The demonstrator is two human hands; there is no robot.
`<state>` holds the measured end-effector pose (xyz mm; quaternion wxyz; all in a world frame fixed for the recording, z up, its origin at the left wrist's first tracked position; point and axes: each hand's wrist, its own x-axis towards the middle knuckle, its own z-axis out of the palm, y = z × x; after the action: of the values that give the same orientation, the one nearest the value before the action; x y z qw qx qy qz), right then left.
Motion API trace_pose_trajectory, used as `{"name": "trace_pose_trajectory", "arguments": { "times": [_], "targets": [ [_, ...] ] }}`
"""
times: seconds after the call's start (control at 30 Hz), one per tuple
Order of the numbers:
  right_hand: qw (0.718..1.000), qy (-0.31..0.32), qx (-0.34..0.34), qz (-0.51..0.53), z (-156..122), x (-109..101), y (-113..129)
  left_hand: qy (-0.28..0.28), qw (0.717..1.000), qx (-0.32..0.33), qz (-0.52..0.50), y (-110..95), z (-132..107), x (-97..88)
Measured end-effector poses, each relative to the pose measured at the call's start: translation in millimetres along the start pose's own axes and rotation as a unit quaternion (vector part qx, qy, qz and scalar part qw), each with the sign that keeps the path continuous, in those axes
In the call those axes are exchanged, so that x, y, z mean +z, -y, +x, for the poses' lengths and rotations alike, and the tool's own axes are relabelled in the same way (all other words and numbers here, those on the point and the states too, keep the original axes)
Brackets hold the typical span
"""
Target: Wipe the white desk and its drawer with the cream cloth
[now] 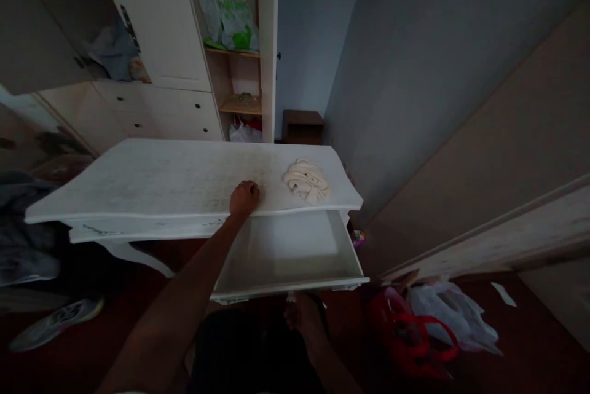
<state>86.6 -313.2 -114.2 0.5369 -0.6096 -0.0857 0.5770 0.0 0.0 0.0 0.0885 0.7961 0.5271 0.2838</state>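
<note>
A white table (175,163) with a curved edge stands in front of me, its top smudged grey in the middle. My left hand (244,197) rests on the top in a loose fist, with nothing visible in it. To its right lies a crumpled cream cloth (306,181), apart from the hand. Below the cloth, the table's drawer (299,243) is pulled out, and its bare floor shows. Low at the drawer's front, my right hand (304,317) has its fingers curled at a small pale knob (291,297); the dim light blurs this grip.
Behind the table stands a white wardrobe (161,19) with plastic bags (237,19) on its shelves. A brown box-like stand (303,125) is near the back wall. Red bag (405,332) and white plastic bag (454,314) lie on the floor at right; a shoe (58,323) is at left.
</note>
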Motion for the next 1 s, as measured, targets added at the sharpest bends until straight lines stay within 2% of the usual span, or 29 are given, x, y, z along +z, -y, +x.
{"name": "trace_pose_trajectory", "arguments": {
  "times": [0.23,0.53,0.77,1.0],
  "targets": [
    [0.996,-0.027,0.072,-0.045,9,-10,-28,-0.004,1.0,-0.005,0.007,0,0,1.4],
    [0.998,-0.024,0.024,-0.052,3,-18,-50,-0.002,1.0,-0.02,-0.006,0,1,2.4],
    [0.993,0.006,0.039,-0.11,1,-22,-42,-0.002,0.999,-0.034,-0.017,-2,0,2.0],
    [0.992,0.02,0.039,-0.118,-17,-27,-29,0.026,0.993,-0.101,-0.046,-3,9,-3.3]
  ]
}}
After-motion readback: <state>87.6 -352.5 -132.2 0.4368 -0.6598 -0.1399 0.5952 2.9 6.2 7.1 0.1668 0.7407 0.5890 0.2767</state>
